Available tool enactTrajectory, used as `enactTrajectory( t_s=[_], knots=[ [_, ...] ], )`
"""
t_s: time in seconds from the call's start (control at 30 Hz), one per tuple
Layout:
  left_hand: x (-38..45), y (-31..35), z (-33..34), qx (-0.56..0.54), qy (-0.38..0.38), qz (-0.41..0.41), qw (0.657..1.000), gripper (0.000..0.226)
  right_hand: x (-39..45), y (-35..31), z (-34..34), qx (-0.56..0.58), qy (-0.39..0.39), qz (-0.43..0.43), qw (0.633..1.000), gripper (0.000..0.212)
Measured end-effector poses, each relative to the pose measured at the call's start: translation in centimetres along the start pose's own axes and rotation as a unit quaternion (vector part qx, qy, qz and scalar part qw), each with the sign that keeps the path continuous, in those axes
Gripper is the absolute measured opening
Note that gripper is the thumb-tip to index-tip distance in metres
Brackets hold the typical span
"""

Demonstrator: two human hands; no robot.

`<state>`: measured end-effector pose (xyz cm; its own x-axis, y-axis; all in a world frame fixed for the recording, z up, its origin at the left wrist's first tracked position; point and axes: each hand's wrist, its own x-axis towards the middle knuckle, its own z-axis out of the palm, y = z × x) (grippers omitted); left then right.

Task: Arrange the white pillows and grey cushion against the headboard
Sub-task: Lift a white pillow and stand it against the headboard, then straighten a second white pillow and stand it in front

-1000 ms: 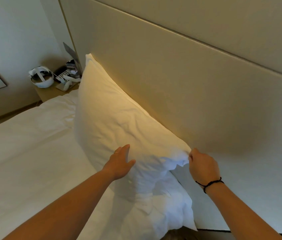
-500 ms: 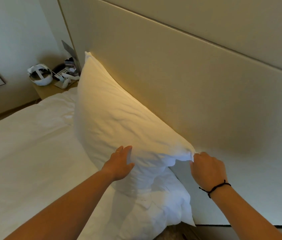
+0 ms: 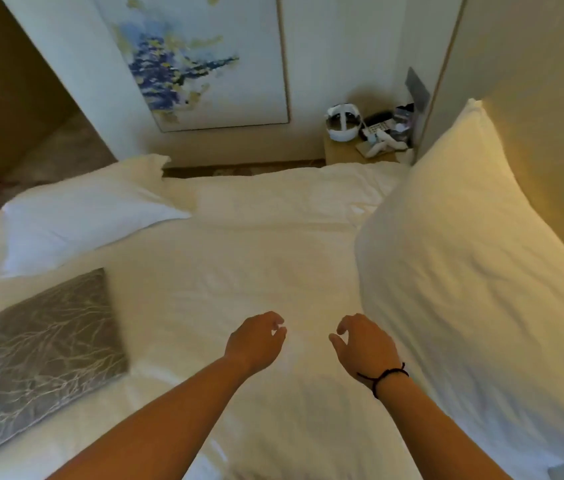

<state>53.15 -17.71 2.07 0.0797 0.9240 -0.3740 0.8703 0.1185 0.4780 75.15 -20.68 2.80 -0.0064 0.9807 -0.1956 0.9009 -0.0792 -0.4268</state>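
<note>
We are hovering our left hand (image 3: 256,342) and right hand (image 3: 363,344) over the bed (image 3: 239,271), each grip loosely curled, holding nothing. One white pillow (image 3: 474,271) is leaning against the headboard (image 3: 550,116); a second white pillow (image 3: 79,216) and the grey cushion (image 3: 38,355) are lying flat at left.

Matt cloth pillow (image 3: 474,271), textured cushion (image 3: 38,362).

Both hands, left (image 3: 254,342) & right (image 3: 363,344), empty over bed (image 3: 239,265); pillow (image 3: 474,271) at 3 o'clock leans on headboard (image 3: 543,98); grey cushion (image 3: 38,351) at 9.
</note>
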Motion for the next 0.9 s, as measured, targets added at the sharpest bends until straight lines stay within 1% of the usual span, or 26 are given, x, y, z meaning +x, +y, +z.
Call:
enactTrajectory(
  t_s=[0.13, 0.27, 0.33, 0.4, 0.5, 0.57, 0.67, 0.77, 0.9],
  knots=[
    [-4.0, -9.5, -4.4, -0.033, 0.059, -0.122, 0.99, 0.016, 4.6, -7.3, 4.8, 0.033, -0.073, -0.082, 0.993, 0.026],
    [-8.5, -18.1, -7.5, -0.042, 0.091, -0.214, 0.972, 0.018, 5.7, -15.7, 8.9, 0.072, -0.125, -0.111, 0.983, 0.024],
    [-9.9, -21.9, -8.6, -0.064, 0.106, -0.241, 0.963, 0.019, 5.2, -19.5, 11.0, 0.084, -0.143, -0.125, 0.978, 0.024],
    [-10.2, -25.4, -9.5, -0.085, 0.12, -0.25, 0.957, 0.021, 5.0, -22.9, 13.0, 0.079, -0.152, -0.136, 0.976, 0.024],
    [-9.0, -30.7, -11.0, -0.12, 0.14, -0.242, 0.952, 0.02, 5.9, -27.6, 16.3, 0.059, -0.156, -0.134, 0.977, 0.023],
    [-7.7, -34.6, -12.4, -0.144, 0.147, -0.229, 0.951, 0.02, 6.7, -30.9, 18.8, 0.056, -0.155, -0.116, 0.979, 0.022],
    [-5.9, -41.2, -15.1, -0.173, 0.137, -0.214, 0.952, 0.023, 7.7, -36.6, 22.5, 0.067, -0.162, -0.074, 0.982, 0.021],
    [-5.1, -47.2, -18.7, -0.176, 0.137, -0.213, 0.951, 0.023, 8.8, -42.9, 25.1, 0.085, -0.17, -0.052, 0.98, 0.019],
    [-4.8, -52.8, -23.4, -0.182, 0.157, -0.232, 0.943, 0.02, 9.3, -50.1, 26.7, 0.105, -0.155, -0.057, 0.981, 0.012]
  ],
)
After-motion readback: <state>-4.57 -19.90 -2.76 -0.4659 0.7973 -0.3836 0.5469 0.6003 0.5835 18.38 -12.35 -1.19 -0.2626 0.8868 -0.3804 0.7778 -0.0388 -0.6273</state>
